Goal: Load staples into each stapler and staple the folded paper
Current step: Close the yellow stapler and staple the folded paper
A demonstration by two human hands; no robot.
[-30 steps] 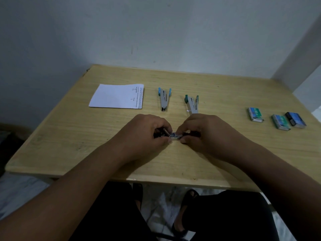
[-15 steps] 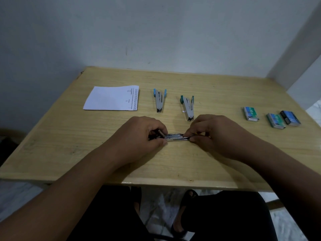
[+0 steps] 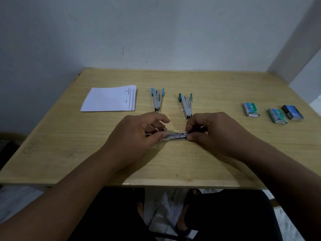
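Between the two hands, low over the near middle of the desk (image 3: 173, 162), the third stapler (image 3: 175, 136) lies with its long axis running left to right. The left hand (image 3: 137, 134) pinches its left end, the right hand (image 3: 208, 131) grips its right end, each grip curled tight. Both hands are equally near. The folded paper (image 3: 109, 100) waits well apart at far left, the staple boxes (image 3: 272, 113) far right.

Surface: light wooden table (image 3: 208, 80).
Left rear: folded paper (image 3: 107, 100), laid flat.
Centre: blue-tipped stapler (image 3: 156, 100) and green-tipped stapler (image 3: 185, 105), laid side by side.
Right: three staple boxes (image 3: 251, 110), grouped closely.
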